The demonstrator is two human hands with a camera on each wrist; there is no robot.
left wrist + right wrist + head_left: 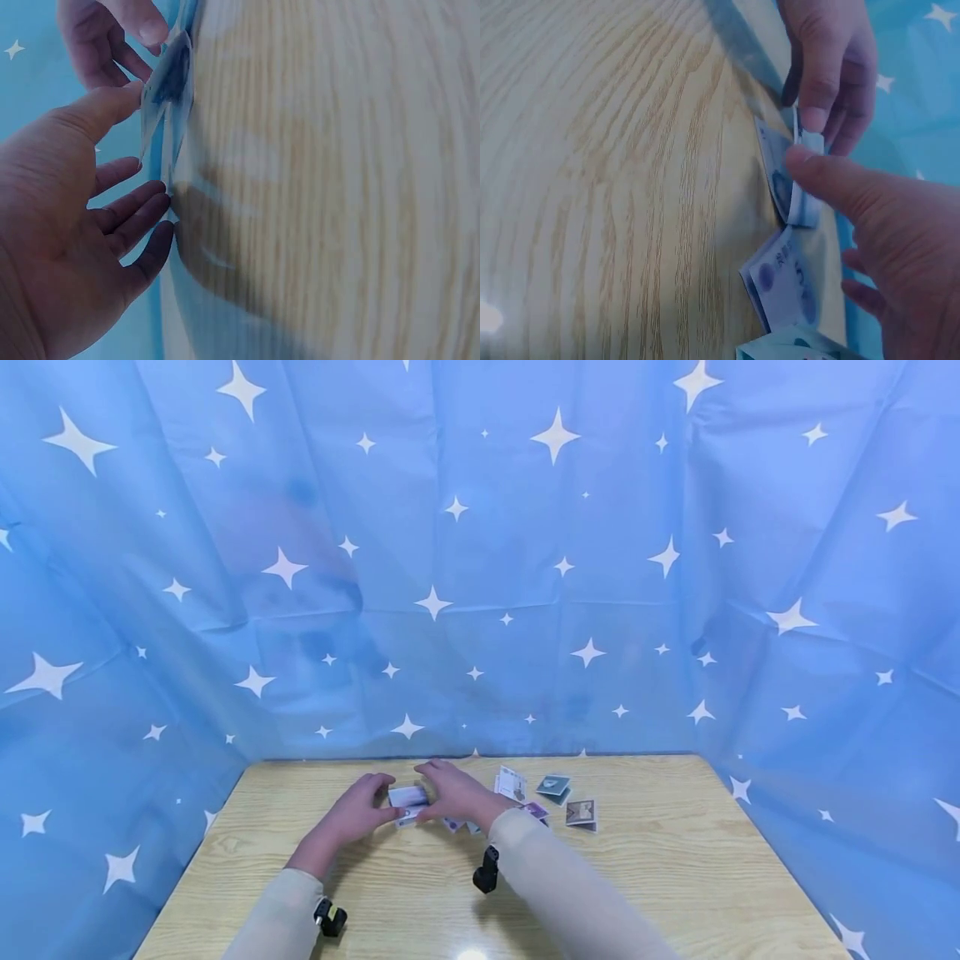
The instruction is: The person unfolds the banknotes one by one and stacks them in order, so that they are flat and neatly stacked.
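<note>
A folded banknote (407,796) stands on the wooden table between my two hands. My left hand (362,810) is at its left end, with the thumb on the paper and the index finger close to the lower edge in the left wrist view. From the right, my right hand (455,793) holds the same note; its thumb (821,176) lies against the folded paper. The outer fingers of both hands are spread off the note. Beside it in the right wrist view stands a purple folded banknote (780,281), with a greenish one (791,345) nearer the camera.
Right of my hands are more folded notes: a pale one (512,783), a green one (553,786), a purple one (536,811) and a brown one (581,812). A blue star-patterned curtain (480,677) hangs behind the table's far edge.
</note>
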